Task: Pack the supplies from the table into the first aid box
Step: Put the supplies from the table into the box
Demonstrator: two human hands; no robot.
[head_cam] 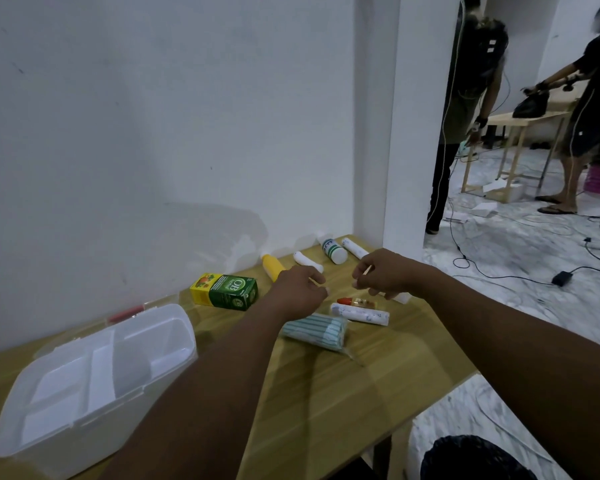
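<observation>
The white translucent first aid box stands open at the table's left front, with an inner tray visible. My left hand and my right hand hover over the supplies, each pinching a thin wooden stick. Below them lie a small red-capped bottle, a white bandage roll and a pack of teal face masks. A green and yellow carton lies left of my hands. A yellow bottle, a white roll, a green-labelled white bottle and another roll lie near the wall.
The wooden table stands against a white wall, its right edge near a pillar. A dark round object sits on the floor at the lower right. Two people stand in the room beyond, with cables on the marble floor.
</observation>
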